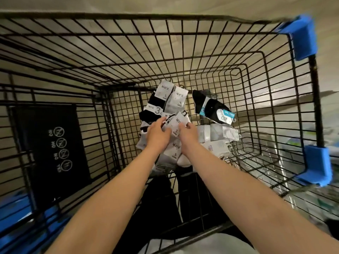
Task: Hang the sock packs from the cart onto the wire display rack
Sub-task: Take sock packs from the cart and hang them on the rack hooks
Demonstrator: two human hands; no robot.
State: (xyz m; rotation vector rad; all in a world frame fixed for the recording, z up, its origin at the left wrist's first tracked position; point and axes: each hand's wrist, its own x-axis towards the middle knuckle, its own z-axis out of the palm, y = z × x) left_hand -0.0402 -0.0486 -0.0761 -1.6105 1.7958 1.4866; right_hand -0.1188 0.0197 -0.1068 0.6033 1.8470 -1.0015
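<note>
– Black wire shopping cart (pixel 128 15), deep and close-meshed, with both hands down at its floor. What are they on?

– One white-carded sock pack (pixel 176 125), on top of the heap of black and white sock packs (pixel 165 101). The left hand (pixel 158 133) curls its fingers over the pack's left edge, and the right hand (pixel 188 134) pinches the right edge. I cannot tell whether it is clear of the heap or just resting on it.

– So what goes wrong from here?

– Hooks, I'd guess. The packs lie crossed over one another, and each probably has a small hanger at the top. If this one is lifted, a neighbour may catch on it, ride up and drop off partway.

– And the cart itself?

– Same risk. A hook dragged along the mesh walls could snag, so I'd lift straight up through the middle.

– What about the grip?

– Thin card held only at its edges could bend. A tug against a snag might tear the hanger hole.

– And the other packs?

– A black sock pack with a blue-and-white band (pixel 211 109) lies apart to the right. Some pale grey sock packs (pixel 220 133) lie nearer the person than it, beside the heap. They should stay put unless the heap shifts.

– And the wire display rack?

– It's out of view, so I can't judge the hanging.
</note>
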